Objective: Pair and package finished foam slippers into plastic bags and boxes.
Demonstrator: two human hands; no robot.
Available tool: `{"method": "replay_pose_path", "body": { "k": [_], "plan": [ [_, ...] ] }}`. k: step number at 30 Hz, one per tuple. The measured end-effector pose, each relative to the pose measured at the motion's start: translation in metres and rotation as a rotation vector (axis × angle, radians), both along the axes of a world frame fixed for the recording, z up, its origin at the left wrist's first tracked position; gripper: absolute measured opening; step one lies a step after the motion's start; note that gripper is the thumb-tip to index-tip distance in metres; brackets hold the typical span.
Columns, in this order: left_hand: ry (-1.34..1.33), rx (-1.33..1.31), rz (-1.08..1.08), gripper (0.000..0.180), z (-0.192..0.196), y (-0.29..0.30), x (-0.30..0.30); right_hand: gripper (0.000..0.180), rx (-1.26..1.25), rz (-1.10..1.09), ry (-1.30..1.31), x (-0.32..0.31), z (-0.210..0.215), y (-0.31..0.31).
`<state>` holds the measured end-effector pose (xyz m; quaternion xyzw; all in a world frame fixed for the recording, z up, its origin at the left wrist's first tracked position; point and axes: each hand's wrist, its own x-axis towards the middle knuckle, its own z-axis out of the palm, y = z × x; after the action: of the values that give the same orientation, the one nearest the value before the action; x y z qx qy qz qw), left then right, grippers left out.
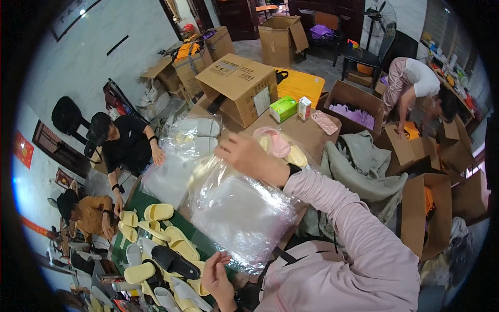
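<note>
My right hand (244, 157) reaches over a pile of clear plastic bags, fingers curled down and close together; what they grip, if anything, is hidden. Beneath it lies a stack of flat clear bags (241, 213). Bagged grey slippers (200, 127) are just beyond the fingertips, and a blurred pale-yellow shape shows through plastic below them. Beside my wrist are yellow slippers with a pink strap (279, 143). My left hand (218, 278), holding nothing, has its fingers loosely bent and apart. It hovers next to loose yellow slippers (179, 243) and a black slipper (175, 261).
A green table surface (136, 204) carries the slippers. Behind stand a large carton (239, 86), a green tissue pack (283, 108), a small white box (304, 108) and a pink phone case (325, 124). Sacking (364, 161) and open cartons (426, 213) sit right. Two people are left, another right.
</note>
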<state>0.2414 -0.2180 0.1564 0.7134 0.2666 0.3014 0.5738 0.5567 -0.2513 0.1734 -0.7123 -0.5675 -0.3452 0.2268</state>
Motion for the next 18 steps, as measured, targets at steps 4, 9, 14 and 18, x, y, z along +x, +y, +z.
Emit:
{"method": "replay_pose_path", "body": {
  "k": [4,9,14,18],
  "plan": [
    [0.082,-0.047,-0.032,0.021,-0.011,-0.002,-0.005,0.013,0.008,0.055,-0.013,0.051,-0.026,-0.002],
    [0.136,-0.074,-0.029,0.018,-0.031,0.002,-0.017,0.019,-0.238,-0.134,0.210,0.045,-0.092,-0.006],
    [0.252,0.011,-0.080,0.020,-0.035,0.012,-0.024,0.023,-0.318,0.216,0.414,-0.053,-0.128,-0.003],
    [0.238,0.024,-0.085,0.021,-0.040,0.016,-0.020,0.025,-0.481,0.426,0.505,-0.117,-0.165,-0.009]
  ]
}}
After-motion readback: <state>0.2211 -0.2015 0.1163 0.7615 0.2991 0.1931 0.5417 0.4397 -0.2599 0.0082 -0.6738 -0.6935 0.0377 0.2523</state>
